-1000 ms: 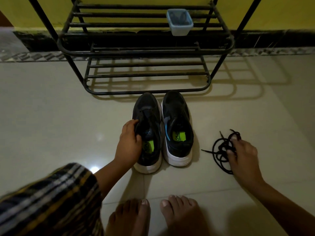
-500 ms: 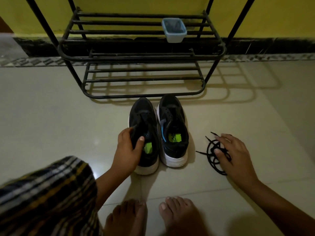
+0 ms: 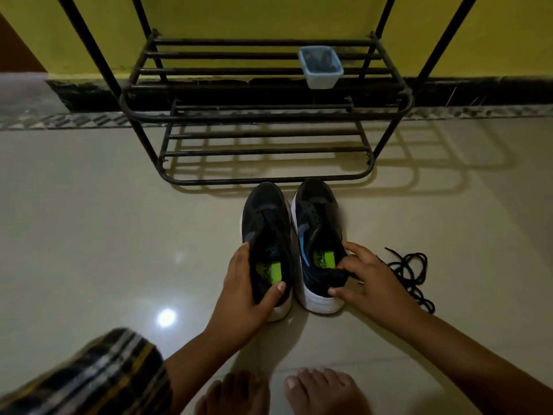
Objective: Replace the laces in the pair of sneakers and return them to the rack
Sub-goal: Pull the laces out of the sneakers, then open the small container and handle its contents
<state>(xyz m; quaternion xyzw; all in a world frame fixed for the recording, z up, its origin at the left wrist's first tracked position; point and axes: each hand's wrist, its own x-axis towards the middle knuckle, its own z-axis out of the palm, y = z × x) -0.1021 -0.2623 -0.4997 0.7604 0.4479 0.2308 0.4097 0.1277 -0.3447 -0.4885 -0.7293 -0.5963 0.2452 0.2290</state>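
My left hand (image 3: 248, 290) grips the heel of the left sneaker (image 3: 267, 235), thumb curled over the collar, fingers around its outer side. My right hand (image 3: 369, 283) holds the heel of the right sneaker (image 3: 318, 232), fingertips pinching the back collar, thumb on the white sole edge. Both sneakers stand side by side, just about touching, on the glossy pale tile floor (image 3: 89, 235). Long axes run straight away from my hands, toes pointing at the rack (image 3: 263, 115), heels toward me. Uppers black mesh-like fabric, thick white rubber soles, neon green insole patches, blue stripe on the right one. Eyelets look unlaced. Loose black laces (image 3: 411, 271), thin cord in a tangled loop, lie on the floor just past my right hand on its outer side. The rack is black metal tube with barred shelves, right beyond the toes. A small pale blue plastic tub (image 3: 320, 67), squarish, sits on its upper shelf. My bare feet (image 3: 281, 390) are below the hands.
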